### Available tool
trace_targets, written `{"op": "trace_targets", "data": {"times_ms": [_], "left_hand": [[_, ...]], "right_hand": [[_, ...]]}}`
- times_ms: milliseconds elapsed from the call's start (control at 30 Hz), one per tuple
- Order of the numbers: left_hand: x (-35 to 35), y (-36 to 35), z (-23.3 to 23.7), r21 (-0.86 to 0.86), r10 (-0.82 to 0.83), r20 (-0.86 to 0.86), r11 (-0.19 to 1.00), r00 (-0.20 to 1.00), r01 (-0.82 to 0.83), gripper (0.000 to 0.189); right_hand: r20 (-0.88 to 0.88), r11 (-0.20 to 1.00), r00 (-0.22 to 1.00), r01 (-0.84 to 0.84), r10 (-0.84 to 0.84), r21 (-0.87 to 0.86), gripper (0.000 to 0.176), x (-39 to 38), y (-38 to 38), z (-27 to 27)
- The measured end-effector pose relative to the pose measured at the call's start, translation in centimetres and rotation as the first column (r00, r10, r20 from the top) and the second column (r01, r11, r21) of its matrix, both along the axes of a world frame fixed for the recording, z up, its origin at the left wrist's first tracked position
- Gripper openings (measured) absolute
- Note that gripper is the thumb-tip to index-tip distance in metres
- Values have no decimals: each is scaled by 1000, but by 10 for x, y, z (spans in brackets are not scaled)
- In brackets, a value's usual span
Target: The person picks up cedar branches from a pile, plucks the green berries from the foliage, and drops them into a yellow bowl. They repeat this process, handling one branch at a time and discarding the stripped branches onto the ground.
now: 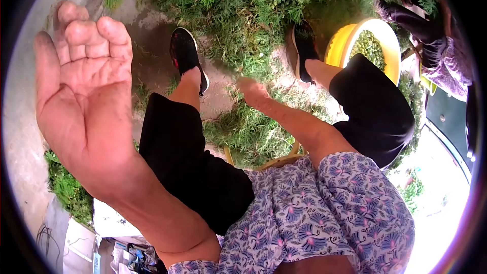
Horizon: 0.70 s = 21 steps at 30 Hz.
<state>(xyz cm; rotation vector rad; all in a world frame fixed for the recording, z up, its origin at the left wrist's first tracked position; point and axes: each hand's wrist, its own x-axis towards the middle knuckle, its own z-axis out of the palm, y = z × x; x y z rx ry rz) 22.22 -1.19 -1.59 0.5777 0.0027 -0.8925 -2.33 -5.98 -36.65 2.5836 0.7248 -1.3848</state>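
My left hand (91,96) is raised close to the camera, palm facing me. Its fingers are slightly bent at the tips, and nothing lies in the palm. Lower down, between my knees, my right hand (252,93) hangs over cut evergreen sprigs (253,132). It is small and blurred, so its fingers and anything in them cannot be made out. Beside my right knee stands a yellow bucket (332,48) containing many small green pieces (369,49).
A large heap of evergreen branches (264,5) spreads beyond my shoes (186,56). At the right sits another person in patterned purple clothing (450,66). A yellow seat edge (279,162) shows under me. More greenery (71,187) lies on the left.
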Motion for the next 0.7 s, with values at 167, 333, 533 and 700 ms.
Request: {"op": "trace_targets", "data": {"times_ms": [167, 333, 533, 700], "left_hand": [[1, 0, -2, -7, -28, 12, 1000, 1000, 28, 18], [5, 0, -3, -37, -46, -29, 998, 999, 45, 17], [6, 0, 0, -6, -74, -51, 997, 996, 74, 16], [2, -2, 2, -23, -87, -38, 996, 995, 86, 17]], "right_hand": [[196, -11, -188, 748, -962, 664, 35, -7, -15, 17], [-59, -160, -172, 670, -983, 724, 36, -6, -26, -15], [3, -40, -46, 903, -999, 428, 51, 25, -15, 3], [56, 25, 7, 944, -998, 330, 51, 40, -9, -4]]}}
